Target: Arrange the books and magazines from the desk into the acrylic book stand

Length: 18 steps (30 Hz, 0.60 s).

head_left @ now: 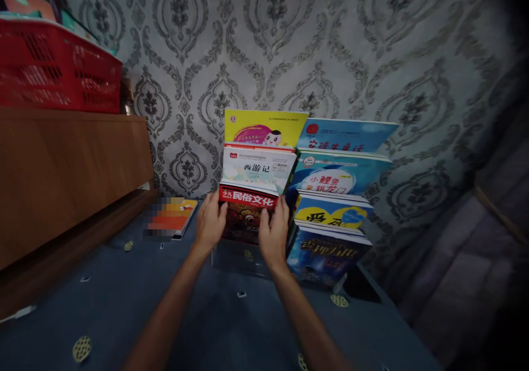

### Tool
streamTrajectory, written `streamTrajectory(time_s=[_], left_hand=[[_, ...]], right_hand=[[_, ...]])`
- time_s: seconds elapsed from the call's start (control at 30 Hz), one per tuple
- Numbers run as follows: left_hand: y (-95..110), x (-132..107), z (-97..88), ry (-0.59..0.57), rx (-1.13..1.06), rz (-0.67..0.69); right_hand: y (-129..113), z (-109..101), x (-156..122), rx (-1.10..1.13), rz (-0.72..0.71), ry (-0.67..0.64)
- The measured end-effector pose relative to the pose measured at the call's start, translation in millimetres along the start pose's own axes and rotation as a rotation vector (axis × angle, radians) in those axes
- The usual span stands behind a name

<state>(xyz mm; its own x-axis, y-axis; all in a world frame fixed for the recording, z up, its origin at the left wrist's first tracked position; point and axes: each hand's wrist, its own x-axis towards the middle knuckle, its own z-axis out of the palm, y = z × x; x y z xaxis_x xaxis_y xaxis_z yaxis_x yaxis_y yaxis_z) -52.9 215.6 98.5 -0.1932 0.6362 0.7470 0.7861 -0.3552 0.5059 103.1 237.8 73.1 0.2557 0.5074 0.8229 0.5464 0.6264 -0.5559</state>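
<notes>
My left hand and my right hand grip the two sides of a dark book with a red title band. It stands in the front slot of a tiered clear rack on a blue patterned surface. Behind it in the same column rise a white book and a yellow book. To the right, a second column holds several blue books, stepped upward toward the wall.
A wooden cabinet stands at the left with a red plastic basket on top. An orange book lies flat near the cabinet. Grey patterned wallpaper is behind the rack; dark padded fabric fills the right.
</notes>
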Motion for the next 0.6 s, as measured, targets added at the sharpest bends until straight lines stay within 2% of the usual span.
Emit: streamTrajectory(time_s=[0.6], left_hand=[[-5.5, -1.9, 9.7, 0.016, -0.022, -0.067]], right_hand=[[4.5, -1.1, 3.4, 0.036, -0.001, 0.009]])
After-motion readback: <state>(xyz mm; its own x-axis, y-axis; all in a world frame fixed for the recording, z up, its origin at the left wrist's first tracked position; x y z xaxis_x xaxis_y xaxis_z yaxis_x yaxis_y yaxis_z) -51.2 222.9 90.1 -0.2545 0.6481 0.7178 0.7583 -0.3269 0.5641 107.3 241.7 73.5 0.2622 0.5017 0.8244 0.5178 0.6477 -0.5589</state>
